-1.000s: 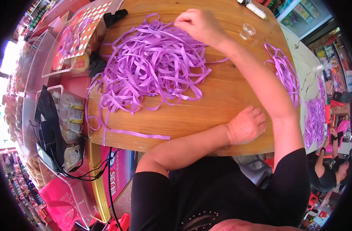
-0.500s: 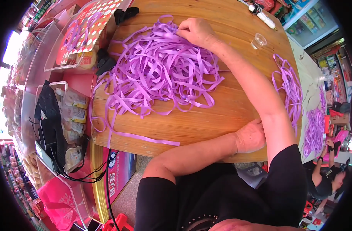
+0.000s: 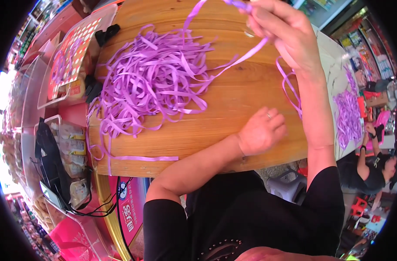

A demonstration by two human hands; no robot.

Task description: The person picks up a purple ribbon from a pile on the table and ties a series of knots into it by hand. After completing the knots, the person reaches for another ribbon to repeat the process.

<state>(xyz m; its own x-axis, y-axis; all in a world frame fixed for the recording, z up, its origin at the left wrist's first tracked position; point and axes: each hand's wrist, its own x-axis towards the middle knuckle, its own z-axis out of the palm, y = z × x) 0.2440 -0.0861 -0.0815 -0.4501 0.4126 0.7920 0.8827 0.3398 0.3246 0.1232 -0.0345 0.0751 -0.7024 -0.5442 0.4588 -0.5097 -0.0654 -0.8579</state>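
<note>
purple ribbon [image 3: 250, 53] pinched in right hand [image 3: 290, 37], right of the pile [image 3: 148, 80]; left hand [image 3: 263, 131] loosely curled

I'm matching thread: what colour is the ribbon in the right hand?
Light purple: the ribbon in the right hand, clearest in the head view.

They wear a black short-sleeved top [image 3: 259, 213] with small studs [image 3: 226, 240] curving across the chest, and a ring [image 3: 269, 115] on the left hand [image 3: 262, 132].

The right hand [image 3: 294, 40] pinches a purple ribbon [image 3: 250, 51] in its fingers [image 3: 271, 23] above the wooden table [image 3: 226, 106]
</note>
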